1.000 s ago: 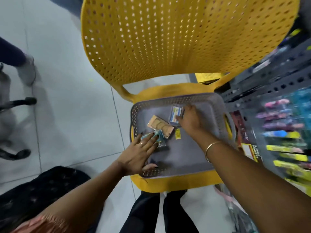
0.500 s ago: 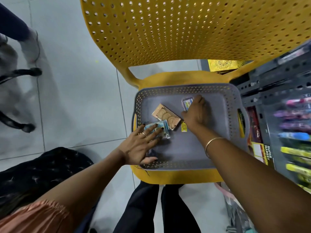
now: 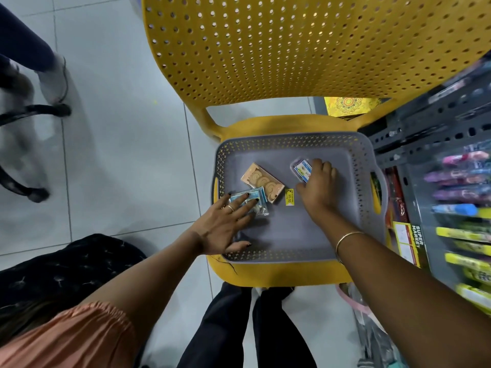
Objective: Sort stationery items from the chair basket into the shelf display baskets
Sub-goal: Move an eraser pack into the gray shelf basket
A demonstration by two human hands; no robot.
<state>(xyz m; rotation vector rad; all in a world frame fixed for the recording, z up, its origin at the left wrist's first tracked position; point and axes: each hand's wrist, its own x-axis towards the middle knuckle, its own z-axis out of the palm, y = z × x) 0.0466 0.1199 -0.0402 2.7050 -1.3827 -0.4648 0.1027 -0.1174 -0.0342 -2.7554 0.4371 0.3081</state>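
A grey perforated basket (image 3: 353, 152) sits on the seat of a yellow chair (image 3: 279, 274). Inside lie a tan wooden box (image 3: 261, 181), a teal clear-wrapped packet (image 3: 256, 199), a small blue-and-white packet (image 3: 301, 170) and a loose yellow price tag (image 3: 290, 197). My left hand (image 3: 225, 227) lies flat over the basket's near left corner, fingers spread on the teal packet. My right hand (image 3: 318, 187) is curled over the blue-and-white packet, fingertips on its edge; whether it is lifted off the floor of the basket is unclear.
Dark metal shelving (image 3: 438, 128) with rows of pens and markers (image 3: 465, 208) stands right of the chair. The chair's tall perforated back (image 3: 292, 49) rises beyond the basket. Another person's legs (image 3: 39, 62) and black chair legs (image 3: 26, 115) are at far left on the tiled floor.
My right hand has shifted slightly right along the blue-and-white packet and curled over it. My left hand stays on the teal packet. The camera has tilted, so the basket sits lower in view.
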